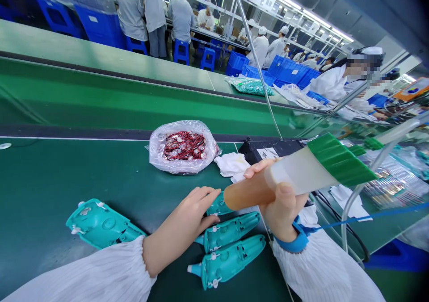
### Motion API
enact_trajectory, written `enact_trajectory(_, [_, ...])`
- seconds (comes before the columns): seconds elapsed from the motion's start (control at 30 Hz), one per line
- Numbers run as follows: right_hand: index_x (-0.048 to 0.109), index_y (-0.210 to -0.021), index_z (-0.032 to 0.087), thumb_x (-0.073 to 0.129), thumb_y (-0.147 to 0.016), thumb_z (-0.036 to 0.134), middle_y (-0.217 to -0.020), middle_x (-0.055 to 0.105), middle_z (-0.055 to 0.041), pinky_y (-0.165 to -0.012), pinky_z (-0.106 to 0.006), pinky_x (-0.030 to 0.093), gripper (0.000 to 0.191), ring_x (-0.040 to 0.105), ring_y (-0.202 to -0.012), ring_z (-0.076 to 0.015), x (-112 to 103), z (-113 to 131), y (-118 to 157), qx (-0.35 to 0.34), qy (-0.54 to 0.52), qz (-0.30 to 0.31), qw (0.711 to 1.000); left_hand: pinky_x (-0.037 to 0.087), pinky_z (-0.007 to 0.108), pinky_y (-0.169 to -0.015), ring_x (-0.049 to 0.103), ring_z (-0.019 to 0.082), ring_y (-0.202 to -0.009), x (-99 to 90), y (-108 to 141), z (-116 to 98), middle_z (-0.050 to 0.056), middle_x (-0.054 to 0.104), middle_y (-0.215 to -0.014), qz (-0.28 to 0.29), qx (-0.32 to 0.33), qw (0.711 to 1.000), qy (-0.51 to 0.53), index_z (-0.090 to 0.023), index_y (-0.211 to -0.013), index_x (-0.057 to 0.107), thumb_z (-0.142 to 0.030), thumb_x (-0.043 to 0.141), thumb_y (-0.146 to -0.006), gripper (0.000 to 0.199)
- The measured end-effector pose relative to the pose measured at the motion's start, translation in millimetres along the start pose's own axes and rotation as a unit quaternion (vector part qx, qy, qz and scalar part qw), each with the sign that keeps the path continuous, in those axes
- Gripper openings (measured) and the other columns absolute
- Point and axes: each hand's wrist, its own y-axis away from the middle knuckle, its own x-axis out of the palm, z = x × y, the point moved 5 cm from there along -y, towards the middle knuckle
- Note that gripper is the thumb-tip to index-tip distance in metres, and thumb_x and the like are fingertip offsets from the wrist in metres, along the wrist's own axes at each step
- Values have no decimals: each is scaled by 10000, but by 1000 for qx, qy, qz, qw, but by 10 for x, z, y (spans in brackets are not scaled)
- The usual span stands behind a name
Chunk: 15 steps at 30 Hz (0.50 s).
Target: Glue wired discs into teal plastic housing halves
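My right hand [284, 208] is wrapped round a translucent bottle [298, 170] with a ribbed green cap. The bottle tilts with its cap up to the right, and amber-brown stuff fills its lower end. Below that end, my left hand [192, 212] has fingers and thumb on a teal plastic shell [217, 205], which the hand and bottle partly cover. Two similar teal shells, a middle one [231, 230] and a nearer one [233, 262], lie side by side just below, open side up. Another, wider teal shell [105, 224] lies left of my left forearm.
A clear bag [154, 152] of red-wired discs stands at the table's back edge. White cloths [231, 164] and a black box [273, 149] lie behind the bottle. A metal rod [256, 60] slants down there. Bagged parts [395, 188] lie right; co-workers sit beyond the green channel [110, 103].
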Motion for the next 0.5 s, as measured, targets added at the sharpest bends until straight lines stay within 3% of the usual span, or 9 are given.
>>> enact_trajectory(0.13, [609, -1044, 252, 599, -846, 354, -790, 646, 3, -621, -351, 484, 224, 605, -659, -185, -10, -2, -1, 4, -16, 1, 1000, 469, 404, -972, 529, 229, -1128, -7, -13, 0, 50, 557, -1235, -10, 7, 1000, 0, -265, -1288, 483, -81, 644, -822, 527])
enact_trajectory(0.5, [609, -1002, 237, 609, -835, 376, -759, 642, -1, -583, -326, 482, 217, 601, -626, -177, -17, -7, -28, 18, -13, -10, 1000, 493, 386, -950, 554, 226, -1104, -13, -5, -1, 42, 577, -1212, -29, 20, 999, -5, -265, -1292, 489, -81, 657, -805, 547])
